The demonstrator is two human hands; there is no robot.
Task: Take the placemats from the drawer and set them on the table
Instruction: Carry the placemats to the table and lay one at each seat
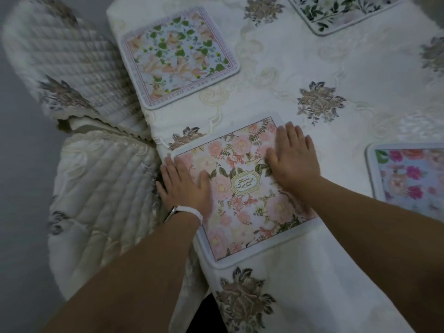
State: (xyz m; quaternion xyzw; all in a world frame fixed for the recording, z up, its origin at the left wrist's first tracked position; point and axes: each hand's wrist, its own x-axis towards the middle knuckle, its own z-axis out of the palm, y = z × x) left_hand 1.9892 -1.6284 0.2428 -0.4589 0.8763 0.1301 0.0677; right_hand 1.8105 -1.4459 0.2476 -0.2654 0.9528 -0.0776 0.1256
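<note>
A pink floral placemat (242, 212) with a white border lies flat near the table's left edge. My left hand (185, 183) rests flat on its left side, fingers straight. On the mat's upper right part my right hand (294, 158) presses down, fingers spread. Another placemat with green leaves (179, 56) lies further up the same edge. A dark-leafed placemat (336, 13) sits at the top, partly cut off. At the right edge a bright pink-flowered placemat (410, 179) shows only in part. The white embroidered tablecloth (300, 68) covers the table.
Two chairs with quilted cream covers stand at the table's left side, one at the upper left (64, 63) and one lower down (103, 188). Grey floor (19, 212) shows beyond them. A white band is on my left wrist.
</note>
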